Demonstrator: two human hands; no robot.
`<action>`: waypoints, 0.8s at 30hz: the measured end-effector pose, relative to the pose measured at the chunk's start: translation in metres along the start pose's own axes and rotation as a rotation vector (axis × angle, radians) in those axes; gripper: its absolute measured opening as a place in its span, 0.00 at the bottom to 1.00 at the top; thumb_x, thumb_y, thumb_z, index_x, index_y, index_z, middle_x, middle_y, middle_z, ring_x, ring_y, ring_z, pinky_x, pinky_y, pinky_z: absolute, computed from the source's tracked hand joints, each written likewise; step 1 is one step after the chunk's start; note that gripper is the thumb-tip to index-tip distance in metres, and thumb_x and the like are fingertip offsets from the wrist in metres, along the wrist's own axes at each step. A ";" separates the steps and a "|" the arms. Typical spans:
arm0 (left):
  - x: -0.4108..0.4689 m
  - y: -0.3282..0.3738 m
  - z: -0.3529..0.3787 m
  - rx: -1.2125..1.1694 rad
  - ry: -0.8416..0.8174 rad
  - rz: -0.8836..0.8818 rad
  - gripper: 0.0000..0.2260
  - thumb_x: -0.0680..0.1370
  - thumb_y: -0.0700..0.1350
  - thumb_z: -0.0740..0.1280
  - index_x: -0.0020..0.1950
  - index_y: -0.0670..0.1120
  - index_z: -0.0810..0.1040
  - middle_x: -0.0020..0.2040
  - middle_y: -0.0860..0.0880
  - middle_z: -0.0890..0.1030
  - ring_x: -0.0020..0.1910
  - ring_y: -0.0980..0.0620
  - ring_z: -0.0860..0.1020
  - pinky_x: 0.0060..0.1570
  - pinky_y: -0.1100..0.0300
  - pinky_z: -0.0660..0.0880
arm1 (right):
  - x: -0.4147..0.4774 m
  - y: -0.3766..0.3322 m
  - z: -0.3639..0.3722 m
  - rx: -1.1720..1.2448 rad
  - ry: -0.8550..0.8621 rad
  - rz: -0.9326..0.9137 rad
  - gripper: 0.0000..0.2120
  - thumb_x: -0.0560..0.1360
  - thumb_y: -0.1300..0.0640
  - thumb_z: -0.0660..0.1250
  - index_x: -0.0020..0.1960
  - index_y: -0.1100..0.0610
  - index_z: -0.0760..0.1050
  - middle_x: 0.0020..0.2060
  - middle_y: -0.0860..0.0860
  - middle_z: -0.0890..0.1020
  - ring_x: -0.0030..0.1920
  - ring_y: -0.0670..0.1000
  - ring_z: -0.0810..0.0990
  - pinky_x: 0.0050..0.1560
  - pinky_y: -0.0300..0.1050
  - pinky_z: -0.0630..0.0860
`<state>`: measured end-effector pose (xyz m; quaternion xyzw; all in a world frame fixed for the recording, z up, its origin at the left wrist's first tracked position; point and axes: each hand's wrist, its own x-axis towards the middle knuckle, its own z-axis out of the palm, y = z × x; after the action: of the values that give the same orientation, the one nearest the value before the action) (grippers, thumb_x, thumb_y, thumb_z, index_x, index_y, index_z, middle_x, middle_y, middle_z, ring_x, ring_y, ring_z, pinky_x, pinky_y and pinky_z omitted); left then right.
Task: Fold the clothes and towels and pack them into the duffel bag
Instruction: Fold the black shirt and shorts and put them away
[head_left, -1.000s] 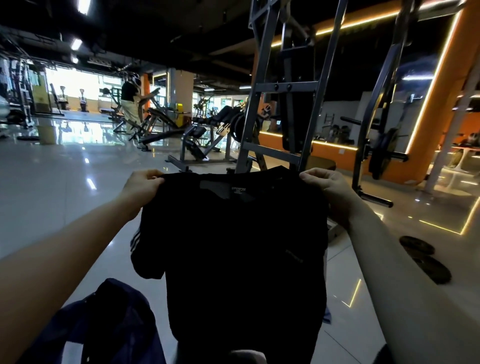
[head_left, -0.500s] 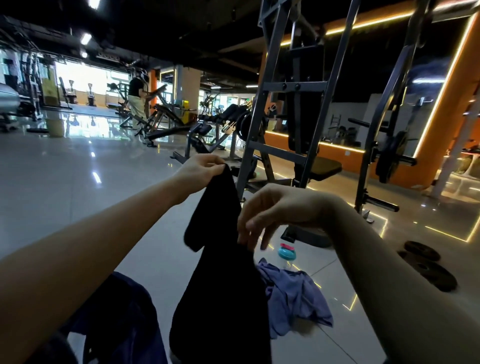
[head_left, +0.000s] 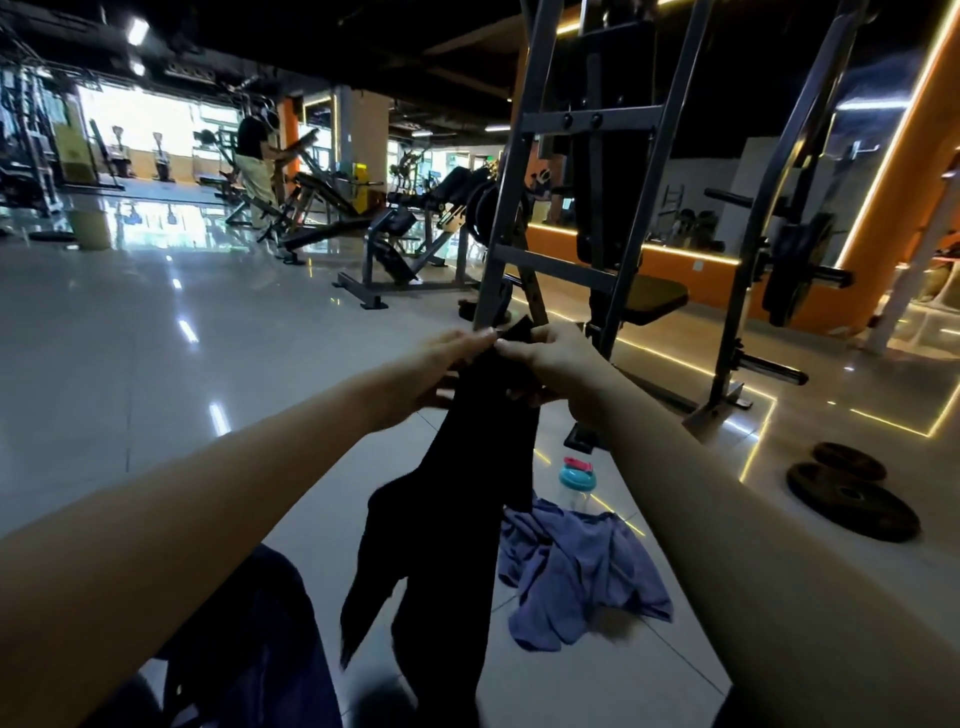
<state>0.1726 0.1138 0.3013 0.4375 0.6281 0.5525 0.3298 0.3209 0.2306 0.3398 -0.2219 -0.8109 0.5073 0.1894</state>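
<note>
Hanging over the near glossy tiled floor (head_left: 156, 364), a black fabric garment (head_left: 457, 519) is dangling in a narrow length beside a dark blue fabric bag (head_left: 249, 649) at near left. A crumpled purple-blue cloth (head_left: 582, 566) is lying just right of it. Farther out, the left hand (head_left: 436, 374) and right hand (head_left: 550, 369) are pinching the garment's top edge, fingertips meeting.

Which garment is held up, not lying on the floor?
The black shirt, pinched by the left hand and right hand; the crumpled purple-blue garment lies on the floor.
</note>
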 end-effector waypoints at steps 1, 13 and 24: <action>0.002 -0.012 0.000 0.029 -0.060 -0.064 0.19 0.77 0.57 0.71 0.65 0.51 0.77 0.55 0.47 0.83 0.53 0.50 0.83 0.49 0.56 0.78 | 0.004 0.002 0.000 0.057 0.078 0.012 0.10 0.80 0.55 0.68 0.58 0.60 0.77 0.51 0.57 0.82 0.49 0.55 0.84 0.48 0.48 0.82; 0.015 -0.060 -0.043 0.356 -0.022 -0.179 0.08 0.77 0.42 0.74 0.55 0.41 0.84 0.48 0.44 0.86 0.45 0.51 0.82 0.47 0.61 0.76 | 0.019 0.068 -0.059 -0.094 0.625 0.107 0.15 0.70 0.42 0.76 0.45 0.46 0.71 0.61 0.50 0.78 0.61 0.54 0.77 0.61 0.58 0.76; 0.009 -0.053 -0.055 0.126 0.425 -0.136 0.02 0.79 0.42 0.72 0.52 0.47 0.82 0.47 0.46 0.84 0.40 0.52 0.82 0.41 0.62 0.79 | 0.001 0.084 -0.076 0.438 0.607 0.164 0.12 0.74 0.60 0.75 0.37 0.55 0.73 0.33 0.51 0.78 0.35 0.51 0.79 0.41 0.44 0.76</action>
<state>0.1101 0.0993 0.2593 0.2876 0.7447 0.5684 0.1989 0.3746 0.3195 0.2948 -0.3804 -0.5699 0.5933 0.4226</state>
